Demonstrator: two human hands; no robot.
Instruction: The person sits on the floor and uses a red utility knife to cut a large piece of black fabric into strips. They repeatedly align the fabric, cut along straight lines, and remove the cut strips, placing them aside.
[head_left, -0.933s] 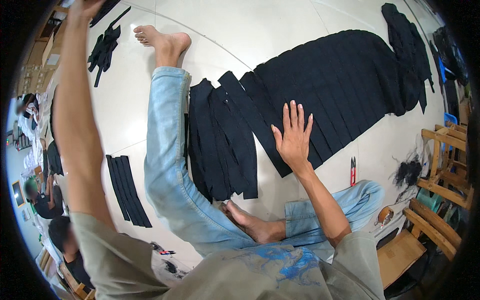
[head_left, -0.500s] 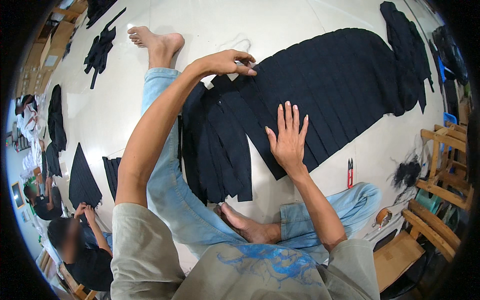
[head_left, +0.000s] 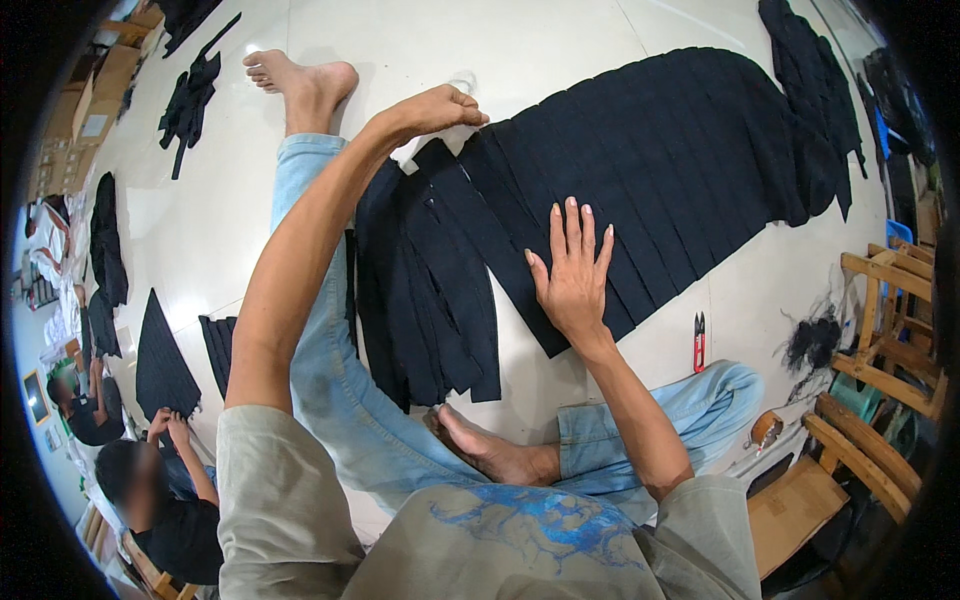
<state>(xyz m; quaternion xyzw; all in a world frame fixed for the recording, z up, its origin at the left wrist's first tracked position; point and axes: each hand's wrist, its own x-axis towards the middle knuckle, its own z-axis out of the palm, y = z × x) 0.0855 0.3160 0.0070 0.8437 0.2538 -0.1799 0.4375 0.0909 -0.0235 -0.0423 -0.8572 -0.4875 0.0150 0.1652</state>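
A large black pleated cloth (head_left: 660, 150) lies spread over the pale floor in front of me. My right hand (head_left: 575, 280) rests flat on its near part, fingers stretched and slightly apart. At the cloth's far left edge, my left hand (head_left: 445, 108) is closed in a pinch, its fingertips right by the border. Whatever sits between those fingertips is too small to make out. More black cloth (head_left: 430, 300) hangs in loose folded strips nearer my legs, beside my bare foot. Pale wisps of thread (head_left: 465, 78) show just beyond the left hand.
Red-handled thread snips (head_left: 699, 343) lie right of my right forearm. Wooden stools (head_left: 890, 330) and a tangle of dark thread (head_left: 812, 342) are at the right. Another person (head_left: 165, 500) handles a black pleated piece (head_left: 165, 360) at the left. More black cloth (head_left: 190, 105) lies far left.
My left hand has shifted a little left, and its fingers have gone from apart to pinched. The right hand stays flat in nearly the same place on the cloth.
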